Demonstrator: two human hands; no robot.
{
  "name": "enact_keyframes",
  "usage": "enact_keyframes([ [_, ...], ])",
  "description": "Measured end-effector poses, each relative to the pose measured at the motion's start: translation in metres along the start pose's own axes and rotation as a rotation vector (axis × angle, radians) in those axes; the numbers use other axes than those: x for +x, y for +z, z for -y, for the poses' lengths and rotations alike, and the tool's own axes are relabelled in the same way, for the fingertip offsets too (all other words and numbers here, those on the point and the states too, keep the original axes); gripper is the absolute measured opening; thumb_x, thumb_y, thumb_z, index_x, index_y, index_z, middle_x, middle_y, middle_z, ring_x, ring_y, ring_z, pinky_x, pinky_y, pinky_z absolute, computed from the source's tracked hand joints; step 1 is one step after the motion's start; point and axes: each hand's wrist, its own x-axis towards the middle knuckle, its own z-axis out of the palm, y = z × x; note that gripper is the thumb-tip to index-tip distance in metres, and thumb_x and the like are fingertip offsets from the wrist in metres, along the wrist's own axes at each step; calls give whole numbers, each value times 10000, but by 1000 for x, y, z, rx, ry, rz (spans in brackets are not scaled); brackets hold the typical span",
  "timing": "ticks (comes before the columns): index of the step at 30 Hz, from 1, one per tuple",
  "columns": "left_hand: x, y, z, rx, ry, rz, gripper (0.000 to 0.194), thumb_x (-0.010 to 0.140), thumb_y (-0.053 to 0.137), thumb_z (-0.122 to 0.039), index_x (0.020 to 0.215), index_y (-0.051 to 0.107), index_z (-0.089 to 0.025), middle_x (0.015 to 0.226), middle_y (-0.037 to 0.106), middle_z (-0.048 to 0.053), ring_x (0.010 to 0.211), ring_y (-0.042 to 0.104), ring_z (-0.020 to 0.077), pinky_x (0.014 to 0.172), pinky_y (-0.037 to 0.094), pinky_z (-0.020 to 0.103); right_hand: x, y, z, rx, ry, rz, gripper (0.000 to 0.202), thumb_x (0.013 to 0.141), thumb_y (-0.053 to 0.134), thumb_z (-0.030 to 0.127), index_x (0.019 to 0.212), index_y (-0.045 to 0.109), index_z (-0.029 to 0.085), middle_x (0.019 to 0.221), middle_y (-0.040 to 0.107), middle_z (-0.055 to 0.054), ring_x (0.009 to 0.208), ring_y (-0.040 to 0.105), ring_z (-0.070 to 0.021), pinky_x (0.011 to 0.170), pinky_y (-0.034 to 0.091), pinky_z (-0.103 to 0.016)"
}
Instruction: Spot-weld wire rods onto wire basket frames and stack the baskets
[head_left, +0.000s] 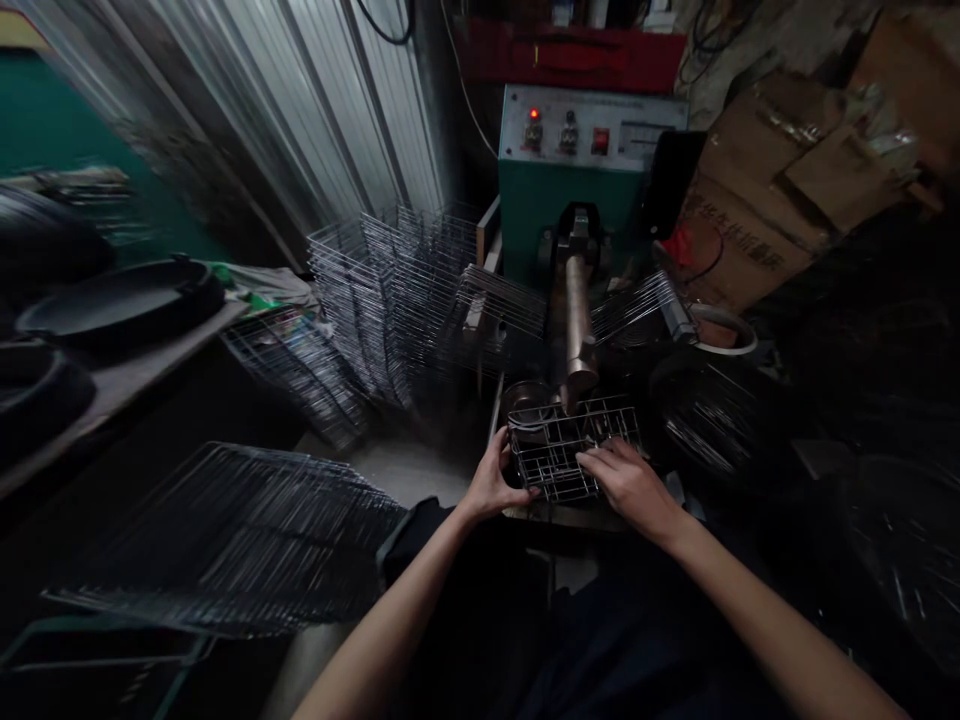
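Note:
A small wire basket [555,455] of crossed metal rods sits under the electrode arm [579,320] of a welding machine. My left hand [491,480] grips its left side, thumb at the near corner and fingers along the edge. Over the basket's right part, my right hand [626,480] has its fingers pinched together among the rods. Whether they close on a basket rod or on a separate small wire is too dark to tell. The electrode's lower tip meets the far part of the basket, partly hidden by the rods.
A green machine [570,185] with a lit red lamp stands ahead. Stacked wire racks [375,300] rise at left, with more wire panels [247,540] nearer me. Loose rods [709,420] lie at right, before a cardboard box [757,200]. Black pans [120,300] rest on a left shelf.

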Motion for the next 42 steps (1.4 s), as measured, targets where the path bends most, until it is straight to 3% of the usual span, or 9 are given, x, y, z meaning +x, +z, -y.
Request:
enact_keyframes([
  [11,6,-7,2,44,-14,-16,1167,560,889,-294,1507,212,-209,1498,385,196,1339,497,363,1144,380,566,10,5,-3,63,56,-38,388,952,443,33,1261,622,182,1150,669,-86,1025,601,-252,955,507,-424],
  [16,9,-11,2,57,22,-26,1135,564,885,-286,1495,237,-234,1495,394,176,1306,532,348,1126,407,564,16,0,-1,136,184,-86,169,1006,495,134,1043,646,202,950,629,-78,924,571,-254,879,497,-396],
  [20,27,-19,2,49,-17,-27,1134,560,889,-297,1493,250,-219,1488,405,181,1269,567,342,1100,439,555,26,7,-9,79,231,-156,172,1026,502,196,911,630,201,856,577,-71,874,534,-255,832,477,-378],
  [25,41,-22,3,23,-35,-21,1157,560,899,-319,1508,243,-225,1473,427,178,1233,598,330,1065,486,522,38,17,-22,83,261,-248,167,1015,552,245,867,618,204,912,591,-80,939,524,-266,876,469,-378],
  [31,49,-25,0,20,-62,-55,1134,547,909,-306,1486,280,-212,1473,437,183,1221,606,331,1062,493,529,38,20,-34,6,320,-201,143,997,584,242,878,642,188,924,609,-94,925,525,-281,848,467,-394],
  [37,74,-35,-2,-30,-95,-19,1146,533,916,-297,1486,284,-216,1479,428,192,1198,625,338,1045,500,551,57,15,-47,129,280,-187,118,977,564,150,905,645,198,907,612,-71,903,545,-261,817,477,-362],
  [42,73,-35,21,-12,16,18,1218,553,913,-324,1535,197,-253,1552,342,182,1338,510,343,1119,417,566,41,2,-45,373,337,-291,173,996,516,216,934,676,197,940,658,-78,929,595,-265,836,491,-388],
])
